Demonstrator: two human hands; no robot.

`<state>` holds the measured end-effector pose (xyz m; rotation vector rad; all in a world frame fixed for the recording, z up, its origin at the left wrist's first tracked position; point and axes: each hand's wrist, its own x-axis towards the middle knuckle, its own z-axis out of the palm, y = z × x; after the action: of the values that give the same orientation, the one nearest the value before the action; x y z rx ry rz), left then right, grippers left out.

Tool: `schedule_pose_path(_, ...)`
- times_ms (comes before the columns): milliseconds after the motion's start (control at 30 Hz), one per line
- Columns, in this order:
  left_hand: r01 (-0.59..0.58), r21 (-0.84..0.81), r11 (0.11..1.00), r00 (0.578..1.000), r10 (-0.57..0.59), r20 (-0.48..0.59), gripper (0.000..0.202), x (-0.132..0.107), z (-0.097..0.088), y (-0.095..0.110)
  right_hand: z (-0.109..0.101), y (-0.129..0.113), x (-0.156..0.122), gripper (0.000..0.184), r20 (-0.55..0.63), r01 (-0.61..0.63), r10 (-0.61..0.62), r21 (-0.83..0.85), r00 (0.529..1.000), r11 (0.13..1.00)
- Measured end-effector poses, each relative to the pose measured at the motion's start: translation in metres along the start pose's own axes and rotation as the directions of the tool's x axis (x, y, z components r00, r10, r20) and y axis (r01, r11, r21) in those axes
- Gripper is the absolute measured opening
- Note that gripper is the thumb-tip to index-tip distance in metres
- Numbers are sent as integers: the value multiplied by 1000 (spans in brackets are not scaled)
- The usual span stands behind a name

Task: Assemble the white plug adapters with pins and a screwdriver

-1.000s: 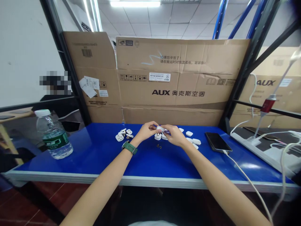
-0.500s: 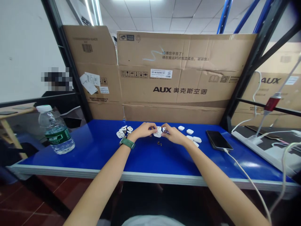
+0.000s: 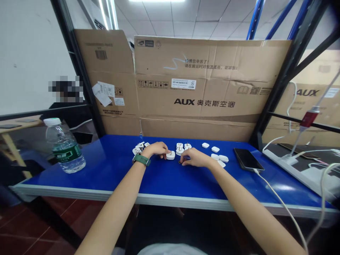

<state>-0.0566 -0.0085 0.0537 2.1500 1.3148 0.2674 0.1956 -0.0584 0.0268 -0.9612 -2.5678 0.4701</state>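
Observation:
My left hand (image 3: 158, 148) pinches a white plug part (image 3: 170, 155) at its left side, just above or on the blue tabletop. My right hand (image 3: 196, 157) has its thumb and forefinger closed on a tiny brass-coloured metal piece (image 3: 180, 162) at the table surface. Behind and between the hands sits a small group of white plug parts (image 3: 179, 146) with prongs pointing up. More white plug parts (image 3: 136, 151) lie heaped beyond my left wrist, partly covered by it. To the right of my right hand lie several smooth white covers (image 3: 215, 149).
A water bottle (image 3: 65, 148) stands at the left of the blue table (image 3: 111, 177). A phone (image 3: 248, 158) with a charging cable lies at the right, beside a white power strip (image 3: 287, 164). Cardboard (image 3: 159, 102) walls off the back. A person (image 3: 66, 106) is at the far left.
My hands have moved apart from the plug group. The left has shifted left and now has a plug part; the right has come down to the small brass pieces.

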Motion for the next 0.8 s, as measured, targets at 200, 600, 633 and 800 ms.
schedule_pose_path(200, 41, -90, 995, 965, -16, 264, 51, -7, -5, -1, -2, 0, -2, 19, -34, 43, -44, -36, 998, 998)
schedule_pose_path(600, -308, -23, 951, 951, 309, 33, 49, -26, -15, 13, -10, -2, -5, 29, -251, -63, 24, -150, 968, 987)
schedule_pose_path(633, -352, -39, 935, 933, 354, 71, 50, -27, -14, 16, -10, -1, -5, 29, -267, -74, 33, -145, 963, 987)
schedule_pose_path(800, -350, -60, 935, 908, 355, 223, 42, -19, -1, 18, -12, 1, -3, 19, -331, -100, 63, -95, 942, 990)
